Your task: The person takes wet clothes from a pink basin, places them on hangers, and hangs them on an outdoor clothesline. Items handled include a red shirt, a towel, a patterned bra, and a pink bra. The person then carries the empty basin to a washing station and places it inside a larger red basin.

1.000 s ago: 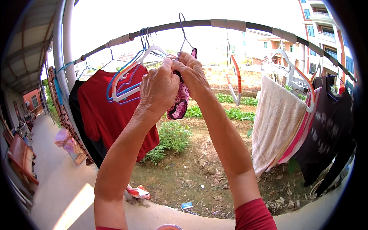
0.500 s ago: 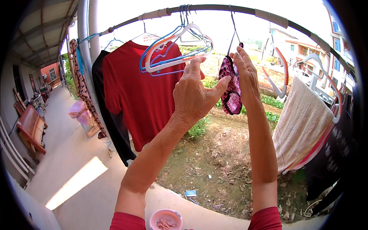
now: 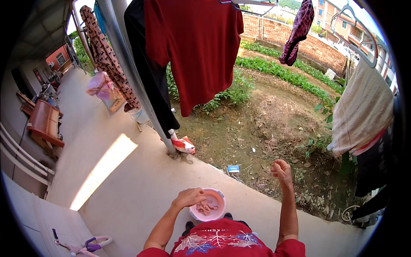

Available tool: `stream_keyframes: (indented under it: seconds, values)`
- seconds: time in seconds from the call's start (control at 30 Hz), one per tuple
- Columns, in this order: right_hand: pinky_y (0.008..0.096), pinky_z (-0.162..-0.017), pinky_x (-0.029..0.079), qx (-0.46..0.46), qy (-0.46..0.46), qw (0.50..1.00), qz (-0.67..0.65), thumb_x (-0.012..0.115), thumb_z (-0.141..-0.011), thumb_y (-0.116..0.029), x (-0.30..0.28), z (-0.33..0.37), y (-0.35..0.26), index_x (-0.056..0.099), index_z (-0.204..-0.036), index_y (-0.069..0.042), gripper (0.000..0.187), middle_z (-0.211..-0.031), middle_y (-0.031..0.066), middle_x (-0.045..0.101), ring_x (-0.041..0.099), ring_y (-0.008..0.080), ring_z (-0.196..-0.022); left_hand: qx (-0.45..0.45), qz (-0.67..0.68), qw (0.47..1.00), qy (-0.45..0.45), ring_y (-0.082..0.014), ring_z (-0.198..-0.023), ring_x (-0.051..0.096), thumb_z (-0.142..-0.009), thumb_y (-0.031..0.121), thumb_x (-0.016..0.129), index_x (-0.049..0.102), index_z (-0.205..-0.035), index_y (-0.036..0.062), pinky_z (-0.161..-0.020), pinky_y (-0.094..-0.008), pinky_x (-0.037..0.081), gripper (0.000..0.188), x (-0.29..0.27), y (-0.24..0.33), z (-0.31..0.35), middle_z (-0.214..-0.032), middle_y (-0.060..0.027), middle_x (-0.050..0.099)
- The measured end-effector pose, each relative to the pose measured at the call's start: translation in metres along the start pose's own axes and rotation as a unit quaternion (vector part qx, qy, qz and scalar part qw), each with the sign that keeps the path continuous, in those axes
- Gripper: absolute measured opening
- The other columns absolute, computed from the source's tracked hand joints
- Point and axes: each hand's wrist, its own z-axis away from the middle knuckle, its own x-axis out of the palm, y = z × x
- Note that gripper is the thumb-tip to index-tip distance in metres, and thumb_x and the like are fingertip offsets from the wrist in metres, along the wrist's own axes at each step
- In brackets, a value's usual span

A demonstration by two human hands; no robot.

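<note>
My left hand (image 3: 190, 197) is open, with its fingers stretched toward the rim of a pink basin (image 3: 223, 199) on the concrete. In the picture it overlaps the basin's left side; I cannot tell whether it touches. A crumpled pinkish cloth (image 3: 205, 207) lies in the basin. My right hand (image 3: 281, 169) is raised to the right, its fingers curled in and nothing visible in them. Above and beyond it hangs a small pink and black animal-print garment (image 3: 296, 36). A red T-shirt (image 3: 199, 47) hangs to its left.
A metal post (image 3: 136, 79) stands left of the hanging clothes. At the right hangs a beige towel (image 3: 361, 105) beside dark clothing. The concrete edge borders a soil plot (image 3: 261, 124). A child's bike (image 3: 87, 246) shows at lower left, a wooden cabinet (image 3: 45, 124) by the wall.
Both hands have let go of the animal-print garment and come down, the left to the basin. The view has tilted downward, so the rail is out of sight.
</note>
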Motion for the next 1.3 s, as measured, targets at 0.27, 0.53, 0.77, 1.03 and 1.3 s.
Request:
stream_keyframes:
  seconds: [0.27, 0.53, 0.77, 1.03, 1.3]
  values:
    - [0.0330, -0.055, 0.046, 0.490, 0.076, 0.863, -0.092, 0.058, -0.076, -0.019, 0.057, 0.173, 0.242, 0.054, -0.080, -0.011, 0.011, -0.072, 0.0031, 0.057, 0.055, 0.0146, -0.062, -0.092, 0.099, 0.991, 0.018, -0.0266, -0.078, 0.058, -0.079, 0.037, 0.057, 0.057, -0.105, 0.0091, -0.070, -0.0369, 0.045, 0.038, 0.072, -0.137, 0.092, -0.081, -0.0101, 0.061]
    - [0.0247, -0.044, 0.042, 0.417, -0.055, 0.898, 0.129, 0.051, -0.079, -0.018, 0.143, 0.199, 0.269, 0.059, -0.083, -0.003, 0.017, -0.070, 0.0051, 0.057, 0.055, 0.0113, -0.056, -0.098, 0.151, 0.974, -0.140, -0.0278, -0.080, 0.059, -0.080, 0.033, 0.059, 0.055, -0.105, 0.0089, -0.069, -0.0388, 0.046, 0.035, 0.141, -0.176, 0.109, -0.083, -0.0097, 0.061]
    - [0.0362, -0.064, 0.049, 0.318, -0.194, 0.893, 0.253, 0.053, -0.073, -0.019, 0.253, 0.150, 0.414, 0.061, -0.078, -0.001, 0.021, -0.075, 0.0159, 0.063, 0.062, 0.0283, -0.070, -0.215, 0.398, 0.892, -0.024, -0.0177, -0.063, 0.057, -0.082, 0.020, 0.060, 0.057, -0.100, 0.0024, -0.060, -0.0305, 0.046, 0.026, 0.239, -0.201, 0.064, -0.071, -0.0083, 0.059]
    - [0.0388, -0.071, 0.048, 0.231, -0.218, 0.877, 0.362, 0.055, -0.072, -0.016, 0.363, 0.112, 0.600, 0.062, -0.087, -0.004, 0.020, -0.076, 0.0160, 0.063, 0.061, 0.0330, -0.077, -0.337, 0.531, 0.776, -0.050, -0.0069, -0.065, 0.053, -0.082, 0.012, 0.062, 0.053, -0.103, 0.0005, -0.057, -0.0190, 0.043, 0.026, 0.348, -0.224, 0.037, -0.076, -0.0010, 0.055]
    - [0.0481, -0.076, 0.044, 0.071, -0.172, 0.902, 0.390, 0.054, -0.073, -0.009, 0.434, 0.025, 0.711, 0.046, -0.110, -0.007, 0.037, -0.103, 0.0190, 0.055, 0.055, 0.0385, -0.091, -0.359, 0.606, 0.706, -0.069, -0.0079, -0.074, 0.054, -0.078, 0.011, 0.065, 0.055, -0.105, 0.0000, -0.066, -0.0225, 0.046, 0.030, 0.433, -0.235, 0.017, -0.080, -0.0017, 0.058]
